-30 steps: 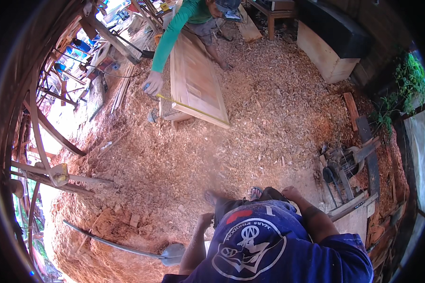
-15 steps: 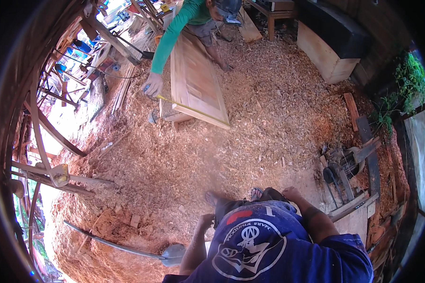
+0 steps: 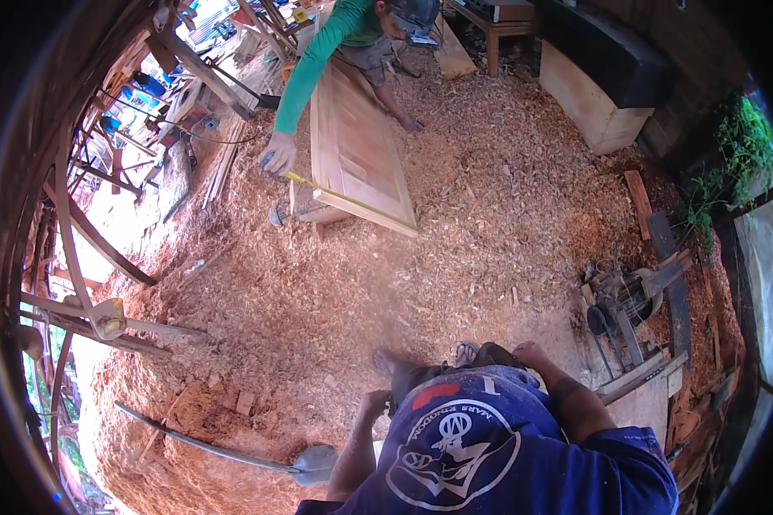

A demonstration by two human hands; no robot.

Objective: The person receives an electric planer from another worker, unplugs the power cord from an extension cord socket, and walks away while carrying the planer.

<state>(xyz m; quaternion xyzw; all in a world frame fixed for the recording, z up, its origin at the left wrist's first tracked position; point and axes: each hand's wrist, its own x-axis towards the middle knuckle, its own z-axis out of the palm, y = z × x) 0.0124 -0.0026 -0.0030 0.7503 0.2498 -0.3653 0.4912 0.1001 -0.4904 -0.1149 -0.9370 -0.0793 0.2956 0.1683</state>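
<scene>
My left hand [image 3: 375, 403] rests low beside my left hip, against my dark shorts. My right hand [image 3: 531, 354] lies by my right thigh. The fingers of both hands are too small and partly hidden to make out, and no object shows in either one. Closest to my left forearm is a shovel [image 3: 316, 463], its long handle running off to the left. Farther ahead, a co-worker in a green sleeve holds a tape measure [image 3: 275, 163] in a gloved hand, its yellow blade stretched along the near end of a wooden panel door [image 3: 365, 154].
Wood shavings cover the ground [image 3: 318, 292]. At the right sits a belt-driven machine [image 3: 623, 305] by dark beams. A black-topped wooden box [image 3: 588, 99] stands at the far right. Crossed poles [image 3: 112, 322] and lumber line the left side.
</scene>
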